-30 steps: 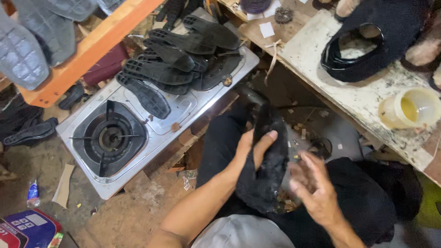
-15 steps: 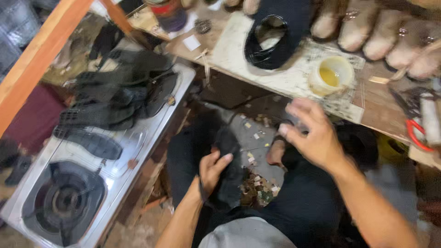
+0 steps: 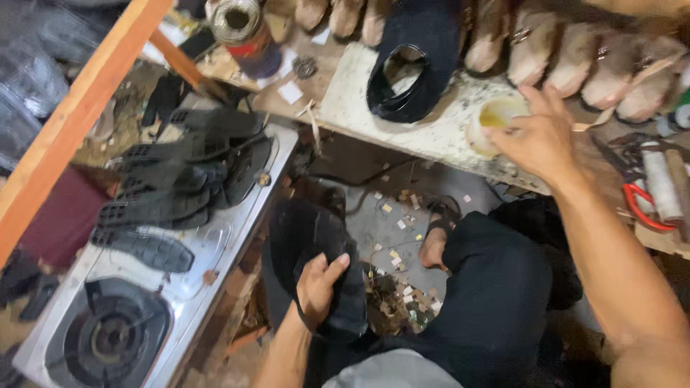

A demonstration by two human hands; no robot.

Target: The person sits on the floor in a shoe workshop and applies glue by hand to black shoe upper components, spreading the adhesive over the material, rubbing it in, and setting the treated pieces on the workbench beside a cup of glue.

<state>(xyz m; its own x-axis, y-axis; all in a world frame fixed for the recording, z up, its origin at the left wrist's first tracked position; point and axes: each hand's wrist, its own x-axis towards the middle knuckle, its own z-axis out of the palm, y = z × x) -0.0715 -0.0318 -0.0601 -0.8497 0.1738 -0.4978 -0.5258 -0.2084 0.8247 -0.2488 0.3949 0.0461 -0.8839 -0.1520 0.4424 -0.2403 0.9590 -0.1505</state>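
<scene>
Left hand gripped a black shoe upper while the right hand reached to a glue cup on the desk.

The left hand (image 3: 320, 287) was closed around the black shoe upper (image 3: 316, 241), held low over the lap beside the gas stove (image 3: 118, 327), where black rubber soles (image 3: 172, 190) lay stacked. The right hand (image 3: 539, 136), fingers loosely spread and holding nothing, rested against the small cup of yellowish glue (image 3: 492, 122) on the desk (image 3: 431, 136), near another black upper (image 3: 413, 61).
</scene>
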